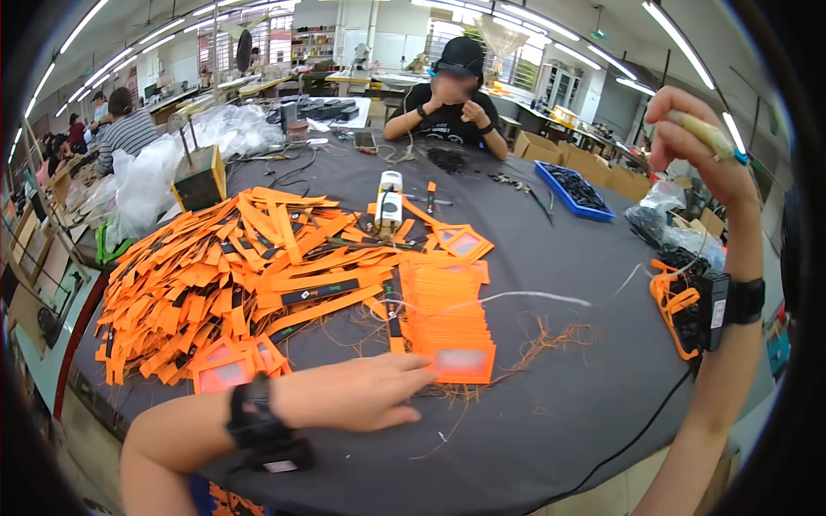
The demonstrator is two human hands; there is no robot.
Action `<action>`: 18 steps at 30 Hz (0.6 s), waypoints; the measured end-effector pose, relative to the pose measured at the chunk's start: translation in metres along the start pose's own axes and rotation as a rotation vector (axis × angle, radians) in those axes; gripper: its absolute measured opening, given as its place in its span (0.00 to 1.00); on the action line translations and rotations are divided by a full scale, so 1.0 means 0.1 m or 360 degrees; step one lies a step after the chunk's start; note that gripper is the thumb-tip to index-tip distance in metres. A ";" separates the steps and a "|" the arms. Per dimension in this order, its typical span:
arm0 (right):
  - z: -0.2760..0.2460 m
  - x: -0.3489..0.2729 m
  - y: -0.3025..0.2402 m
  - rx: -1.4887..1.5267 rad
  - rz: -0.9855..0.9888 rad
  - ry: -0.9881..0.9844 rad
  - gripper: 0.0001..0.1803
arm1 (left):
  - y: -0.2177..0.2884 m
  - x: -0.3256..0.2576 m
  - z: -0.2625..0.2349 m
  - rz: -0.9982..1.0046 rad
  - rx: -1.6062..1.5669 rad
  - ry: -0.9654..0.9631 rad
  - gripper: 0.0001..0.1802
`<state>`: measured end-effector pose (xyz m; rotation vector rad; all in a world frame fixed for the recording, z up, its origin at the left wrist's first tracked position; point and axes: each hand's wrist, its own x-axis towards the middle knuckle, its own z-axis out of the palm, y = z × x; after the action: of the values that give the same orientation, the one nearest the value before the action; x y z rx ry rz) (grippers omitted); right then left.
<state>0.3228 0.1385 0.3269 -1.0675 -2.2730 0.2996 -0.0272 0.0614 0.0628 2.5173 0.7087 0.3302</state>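
My left hand (370, 391) reaches across the table from the lower left, fingers stretched out. Its fingertips are at the near end of a neat row of overlapping orange tags (447, 318) with clear windows; whether they touch is unclear. Left of the row, a large heap of orange fabric strips (232, 267) with black labels spreads over the table. My right hand (701, 159) is raised at the upper right, well off the table. Its fingers curl around a pale yellow rod-shaped thing (701, 133) with a blue end.
Loose orange threads (551, 340) lie right of the row. A white power strip (389, 202) stands behind it, and a white cord (533, 294) crosses the table. Farther back are a blue tray (574, 189) of black parts and a seated person (452, 103). Plastic bags (146, 181) lie left.
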 end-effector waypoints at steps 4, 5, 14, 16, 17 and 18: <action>0.13 -0.18 0.05 0.0061 0.0096 -0.0322 0.14 | -0.16 0.80 0.45 0.0090 0.0597 0.0234 0.44; 0.17 -0.19 0.16 -0.0259 -0.0095 -0.0496 0.16 | -0.23 0.93 0.52 0.0044 0.0666 0.0300 0.47; 0.49 -0.80 0.78 -0.0906 0.0826 -0.1680 0.31 | -0.44 1.36 0.55 -0.0475 0.0772 0.0336 0.55; 0.51 -0.87 0.95 -0.0777 0.1043 -0.1774 0.32 | -0.43 1.28 0.58 -0.0312 0.0861 0.0483 0.48; 0.52 -0.88 1.01 -0.0714 0.1186 -0.1785 0.33 | -0.40 1.23 0.57 -0.0251 0.0878 0.0489 0.47; 0.56 -0.87 1.08 -0.0642 0.1316 -0.1799 0.34 | -0.38 1.17 0.57 -0.0202 0.0898 0.0488 0.46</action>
<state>0.3987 0.1452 0.1986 -2.5210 -2.6930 1.0069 0.0746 0.1298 0.0061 2.9567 1.2196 0.5404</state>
